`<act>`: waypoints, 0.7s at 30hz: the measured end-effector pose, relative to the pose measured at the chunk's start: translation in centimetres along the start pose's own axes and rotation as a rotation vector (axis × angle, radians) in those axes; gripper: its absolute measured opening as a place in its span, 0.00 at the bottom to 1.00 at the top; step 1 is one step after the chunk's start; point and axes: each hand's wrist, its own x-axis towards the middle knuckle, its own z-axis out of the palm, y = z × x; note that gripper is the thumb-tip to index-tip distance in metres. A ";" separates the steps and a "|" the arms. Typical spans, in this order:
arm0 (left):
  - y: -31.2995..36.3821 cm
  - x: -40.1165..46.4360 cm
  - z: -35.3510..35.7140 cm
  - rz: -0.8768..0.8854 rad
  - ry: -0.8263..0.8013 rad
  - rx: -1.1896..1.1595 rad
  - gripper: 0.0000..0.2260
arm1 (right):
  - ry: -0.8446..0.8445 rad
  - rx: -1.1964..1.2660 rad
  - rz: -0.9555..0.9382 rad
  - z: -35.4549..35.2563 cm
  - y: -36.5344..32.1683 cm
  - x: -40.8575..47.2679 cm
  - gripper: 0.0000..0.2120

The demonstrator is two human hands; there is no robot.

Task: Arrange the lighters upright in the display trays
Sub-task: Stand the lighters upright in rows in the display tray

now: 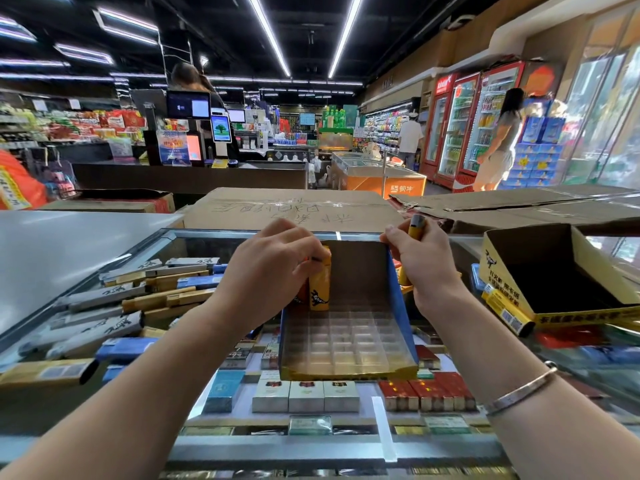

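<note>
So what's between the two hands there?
In the head view, between the left hand and right hand stands the tray's brown back wall, with a yellow lighter beside the left hand.

Glass tabletop [384, 445] w/ cigarette packs [304, 396] shown under it; long cartons [114, 306] piled at left. Flat cardboard box [287, 209] behind, more flattened cardboard [519, 206] to right. Red drink fridges [464, 129] far right, w/ a shopper [498, 140] beside them. Checkout screens [188, 105] at back left. Orange freezer chest [377, 174] mid-shop.
</note>
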 end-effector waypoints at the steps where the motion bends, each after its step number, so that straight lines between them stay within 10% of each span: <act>1: 0.1 0.0 0.0 0.018 -0.001 0.023 0.06 | -0.001 0.002 -0.004 0.0 0.0 0.0 0.05; 21: -0.3 0.2 0.8 0.063 0.012 0.170 0.06 | -0.013 -0.025 -0.043 0.0 0.1 0.0 0.10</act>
